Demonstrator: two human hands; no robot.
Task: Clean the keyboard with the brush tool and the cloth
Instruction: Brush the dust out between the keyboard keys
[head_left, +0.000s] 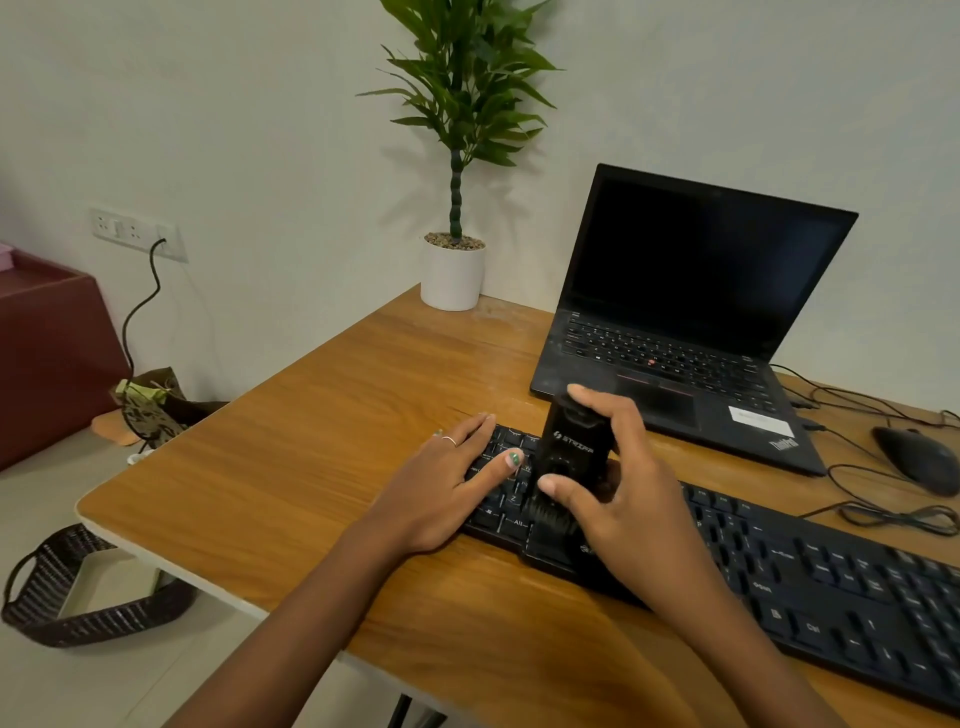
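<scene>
Keyboard runs across the wooden desk from the centre out toward 4 o'clock, in front of the open laptop at 1 o'clock. Your left hand lies flat with straight fingers on the keyboard's left end, pinning it down. Your right hand is wrapped around the black brush tool, thumb on its near face and fingers behind, holding it upright with the bristles on the keys just right of your left thumb.

You look to be brushing the left block of keys. Keep the bristles tipped slightly so they reach into the gaps between keycaps rather than skating over the tops. Use short strokes along each row, working one way, toward 4 o'clock, so loosened dust is not swept back over ground you have covered. Hold the pressure light; the left hand should only steady the board, so shift it off keys you have yet to brush. No cloth is visible; you will have to find it for the wipe-down afterwards.
</scene>
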